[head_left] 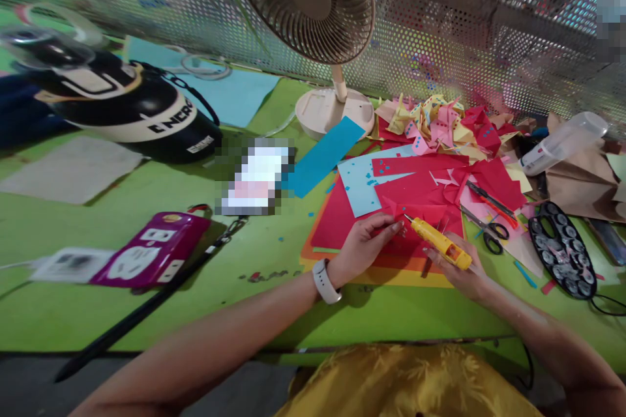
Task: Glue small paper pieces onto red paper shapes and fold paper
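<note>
My right hand (pixel 464 273) is closed around a yellow glue gun (pixel 437 241), its thin nozzle aimed up and to the left. Close by the nozzle tip, my left hand (pixel 366 244) pinches a folded piece of red paper (pixel 419 214). Both hands are over a stack of red and orange paper sheets (pixel 327 225). On top of the stack lies a light blue sheet (pixel 353 186) dotted with small blue scraps. Scissors (pixel 489 229) and an orange-and-black cutter (pixel 491 202) rest just right of the stack.
Behind the stack, folded paper pieces (pixel 440 120) heap beside a desk fan (pixel 337 107). A black bottle (pixel 132 104), a phone (pixel 257 176), a blue strip (pixel 327 156) and a purple power strip (pixel 151 251) are leftward. Rightward are a clear bottle (pixel 562 143) and a black oval device (pixel 562 251).
</note>
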Demonstrator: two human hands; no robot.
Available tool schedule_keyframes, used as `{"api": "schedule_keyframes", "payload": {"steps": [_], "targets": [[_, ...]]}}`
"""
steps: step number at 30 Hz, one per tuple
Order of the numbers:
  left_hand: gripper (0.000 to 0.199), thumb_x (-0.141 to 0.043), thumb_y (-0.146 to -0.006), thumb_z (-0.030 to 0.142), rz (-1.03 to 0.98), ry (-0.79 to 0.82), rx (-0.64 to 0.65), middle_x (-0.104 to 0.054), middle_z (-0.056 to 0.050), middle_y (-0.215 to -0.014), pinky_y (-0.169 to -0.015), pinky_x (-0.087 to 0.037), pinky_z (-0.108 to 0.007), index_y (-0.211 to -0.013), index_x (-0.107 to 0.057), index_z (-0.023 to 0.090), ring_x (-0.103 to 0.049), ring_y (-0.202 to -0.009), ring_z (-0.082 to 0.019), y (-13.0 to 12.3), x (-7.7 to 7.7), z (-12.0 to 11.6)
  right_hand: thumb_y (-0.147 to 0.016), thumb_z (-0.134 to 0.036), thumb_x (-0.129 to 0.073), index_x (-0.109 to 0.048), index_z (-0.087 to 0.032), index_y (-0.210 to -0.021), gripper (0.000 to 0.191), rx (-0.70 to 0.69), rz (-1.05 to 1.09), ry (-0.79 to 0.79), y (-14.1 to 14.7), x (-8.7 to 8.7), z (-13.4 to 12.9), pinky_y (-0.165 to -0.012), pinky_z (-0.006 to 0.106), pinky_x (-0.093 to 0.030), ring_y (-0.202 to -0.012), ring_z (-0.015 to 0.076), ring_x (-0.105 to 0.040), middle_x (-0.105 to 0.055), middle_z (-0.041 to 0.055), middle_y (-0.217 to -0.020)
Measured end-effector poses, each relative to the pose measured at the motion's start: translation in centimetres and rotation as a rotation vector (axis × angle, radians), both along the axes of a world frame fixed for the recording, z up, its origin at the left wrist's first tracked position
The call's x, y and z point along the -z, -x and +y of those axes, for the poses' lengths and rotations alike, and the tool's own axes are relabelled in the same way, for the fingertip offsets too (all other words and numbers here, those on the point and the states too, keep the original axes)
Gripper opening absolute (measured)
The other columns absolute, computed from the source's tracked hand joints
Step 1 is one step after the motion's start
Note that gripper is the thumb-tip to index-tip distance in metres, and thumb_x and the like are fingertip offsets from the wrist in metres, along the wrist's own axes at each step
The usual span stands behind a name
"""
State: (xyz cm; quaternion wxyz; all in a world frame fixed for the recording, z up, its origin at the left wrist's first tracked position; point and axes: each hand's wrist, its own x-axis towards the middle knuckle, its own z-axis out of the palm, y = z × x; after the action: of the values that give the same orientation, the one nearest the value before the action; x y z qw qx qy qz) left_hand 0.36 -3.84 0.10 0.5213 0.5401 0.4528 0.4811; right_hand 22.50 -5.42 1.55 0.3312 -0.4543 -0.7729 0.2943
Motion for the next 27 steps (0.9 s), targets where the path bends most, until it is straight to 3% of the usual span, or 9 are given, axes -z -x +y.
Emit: {"api": "schedule_keyframes", "payload": {"steps": [10,20,27], "targets": [[0.022,-0.064,-0.084,0.038,-0.005,0.002,-0.001,-0.067,-0.004,-0.074,-0.064,-0.046,-0.025,-0.078,-0.069,0.018,-0.058,-0.07,-0.015,0.07,0.15,-0.06,-0.085,-0.03,-0.061,-0.036,-0.023,-0.068,0.031,0.007,-0.003,-0.009,-0.23,0.74,0.08,-0.046,0.022,-0.03,-0.049,0.008,-0.036,-0.038,-0.0063,-0.06],[0.024,-0.061,-0.086,0.04,0.044,-0.056,-0.007,-0.066,-0.004,-0.072,-0.062,-0.045,-0.026,-0.077,-0.068,0.018,-0.057,-0.068,-0.015,0.06,0.14,-0.01,-0.085,-0.03,-0.06,-0.037,-0.022,-0.065,0.032,0.034,-0.005,-0.028,0.21,0.01,0.05,-0.044,0.021,-0.03,-0.046,0.0065,-0.034,-0.037,-0.0075,-0.057],[0.026,-0.062,-0.085,0.042,0.069,-0.055,-0.012,-0.066,-0.004,-0.072,-0.062,-0.046,-0.027,-0.076,-0.069,0.019,-0.058,-0.069,-0.016,0.12,-0.08,-0.08,-0.085,-0.034,-0.062,-0.036,-0.023,-0.067,0.033,0.05,-0.005,0.001,0.03,0.48,-0.06,-0.044,0.022,-0.03,-0.048,0.0084,-0.035,-0.037,-0.0061,-0.059]]}}
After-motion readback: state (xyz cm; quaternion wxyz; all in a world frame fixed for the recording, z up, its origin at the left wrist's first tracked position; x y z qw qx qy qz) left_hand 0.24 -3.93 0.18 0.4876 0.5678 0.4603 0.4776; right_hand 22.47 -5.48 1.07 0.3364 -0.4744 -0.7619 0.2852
